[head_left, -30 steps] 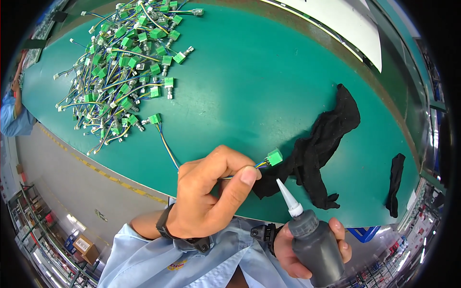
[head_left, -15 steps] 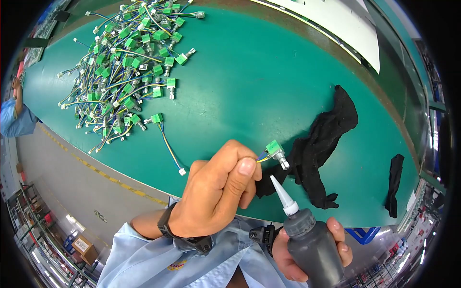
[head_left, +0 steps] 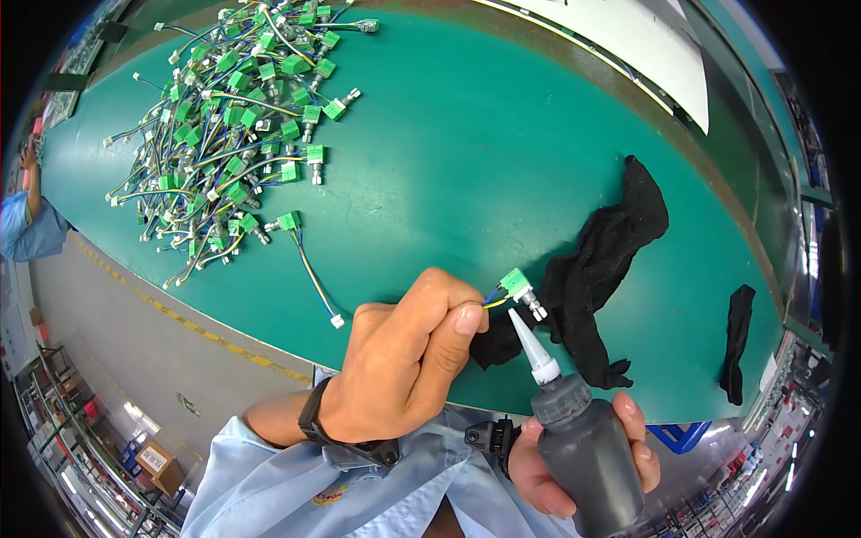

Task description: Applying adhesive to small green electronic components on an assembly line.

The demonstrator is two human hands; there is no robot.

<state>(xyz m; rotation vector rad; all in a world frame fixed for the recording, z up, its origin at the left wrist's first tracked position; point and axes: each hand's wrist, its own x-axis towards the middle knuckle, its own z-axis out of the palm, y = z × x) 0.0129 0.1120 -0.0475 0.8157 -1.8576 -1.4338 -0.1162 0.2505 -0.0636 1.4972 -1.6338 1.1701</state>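
Note:
My left hand [head_left: 408, 359] is closed, with thumb and forefinger pinching the wires of a potentiometer [head_left: 517, 285]. It has a green body, a silver shaft pointing down to the right, and blue and yellow wires. In my right hand [head_left: 547, 480] is a dark squeeze bottle [head_left: 592, 466] with a white conical nozzle [head_left: 534, 348]. The nozzle points up, its tip just below the potentiometer's wires; whether they touch I cannot tell. Behind the held part lies a crumpled black cloth [head_left: 610, 251] on the green table.
A large heap of wired potentiometers [head_left: 238, 117] covers the table's far left. One potentiometer [head_left: 289, 221] lies apart at its near edge, wire toward me. A narrow black cloth strip [head_left: 737, 345] rests at the right. Another person's sleeve [head_left: 31, 224] shows at the far left.
The bottle has risen slightly, bringing its nozzle tip nearer the potentiometer's wires. My left hand has shifted a little right and down with the potentiometer, which is slightly turned.

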